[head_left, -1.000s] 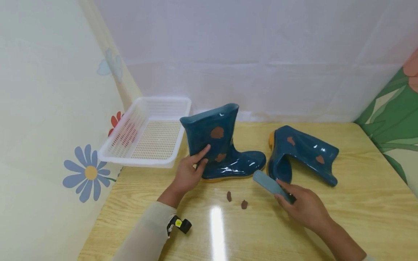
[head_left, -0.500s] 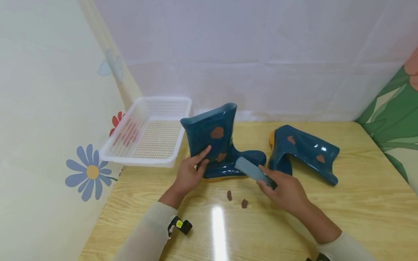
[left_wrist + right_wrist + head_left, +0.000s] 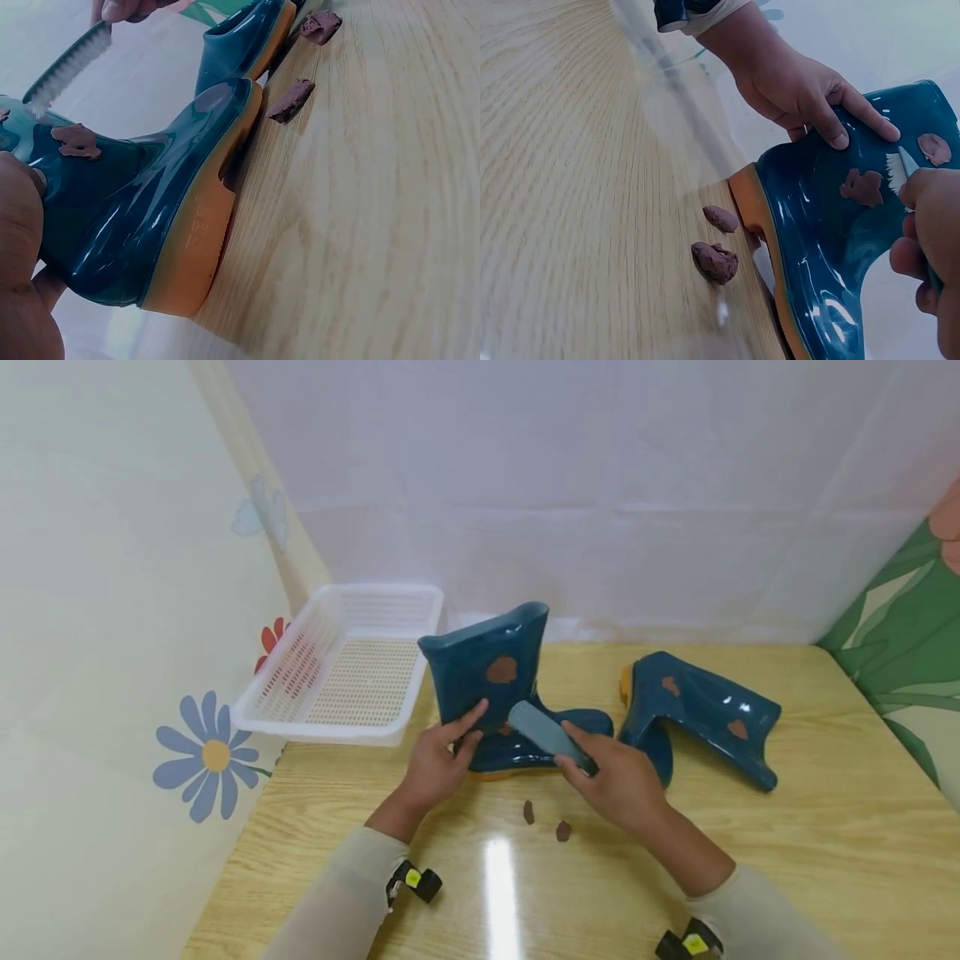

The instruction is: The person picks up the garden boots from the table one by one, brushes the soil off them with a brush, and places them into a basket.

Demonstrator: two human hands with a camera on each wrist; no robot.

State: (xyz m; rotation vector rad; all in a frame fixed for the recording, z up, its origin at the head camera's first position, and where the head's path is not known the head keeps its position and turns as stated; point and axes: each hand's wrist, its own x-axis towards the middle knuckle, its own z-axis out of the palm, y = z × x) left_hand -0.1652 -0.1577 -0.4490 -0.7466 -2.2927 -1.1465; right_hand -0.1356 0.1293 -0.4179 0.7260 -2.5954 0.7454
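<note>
Across swept the right hand (image 3: 622, 781), pinching the brush (image 3: 542, 728), leftward from the toe to the shaft of the boot (image 3: 468, 672) at frame centre, bristles seemingly placed to work the lower brown patch (image 3: 862, 187)! The left hand (image 3: 438, 762) gripped the boot's back; left of centre, the white basket (image 3: 322, 730) showed its perforated floor.

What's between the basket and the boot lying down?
In the head view: the other boot, held by the left hand, and the brush in the right hand.
</note>
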